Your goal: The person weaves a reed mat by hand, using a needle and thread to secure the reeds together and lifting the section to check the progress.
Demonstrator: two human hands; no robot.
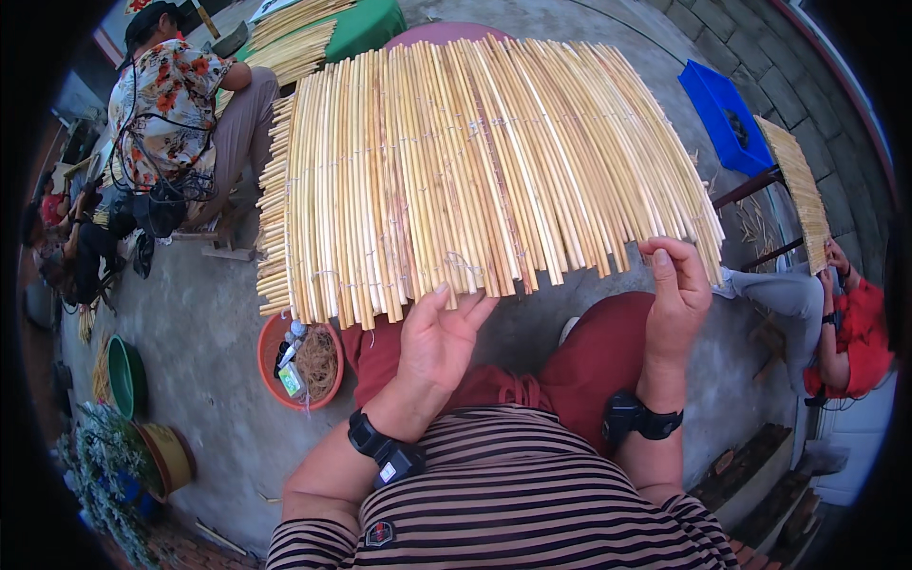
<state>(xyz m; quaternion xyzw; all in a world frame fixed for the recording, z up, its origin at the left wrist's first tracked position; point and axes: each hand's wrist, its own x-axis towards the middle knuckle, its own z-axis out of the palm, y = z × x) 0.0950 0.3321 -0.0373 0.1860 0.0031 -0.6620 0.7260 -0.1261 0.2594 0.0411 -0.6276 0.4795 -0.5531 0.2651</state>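
Observation:
A wide mat of pale reed stalks (475, 171), bound with rows of thin cord, fills the upper middle, its near ends uneven. My left hand (437, 347) grips the near edge left of centre, thumb up and fingers reaching beneath it. My right hand (674, 304) holds the same edge near its right corner with bent fingers. Dark devices are strapped to both wrists. An orange basin (272, 367) with fibre and small items sits on the floor below the mat's left side.
A seated co-worker in a floral shirt (161, 104) is at upper left, others behind. Another in red (850, 342) holds a reed panel (798, 180) at right. Around stand a green table (366, 24), blue crate (698, 95), green basin (126, 375) and potted plant (114, 475).

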